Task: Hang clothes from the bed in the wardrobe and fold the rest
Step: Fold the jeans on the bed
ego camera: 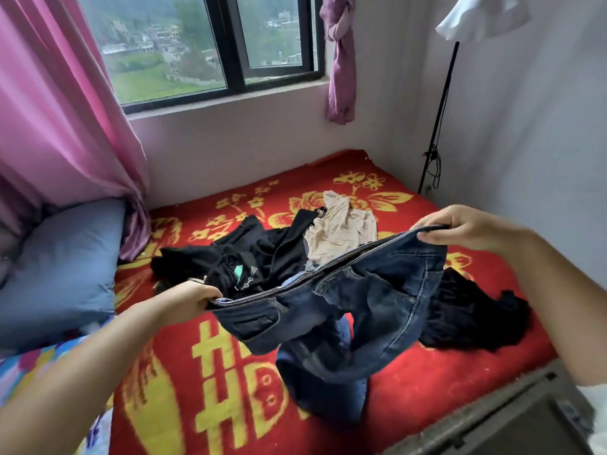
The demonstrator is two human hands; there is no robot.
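Gripping the jeans (354,290) by the waistband, left hand (184,298) and right hand (460,229) pinched on opposite ends, spread wide to pull it flat, probably for folding. Legs dangling onto the bed (427,389); black clothes (249,257) and beige top (341,224) heaped behind, waiting.

The jeans (354,300) hide part of the black clothes (249,257) and red blanket (427,389).

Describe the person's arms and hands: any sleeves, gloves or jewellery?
Both forearms are bare right up to the frame edge, with no sleeves showing. The left hand and right hand wear no gloves, and no rings, watch or bracelets are visible.
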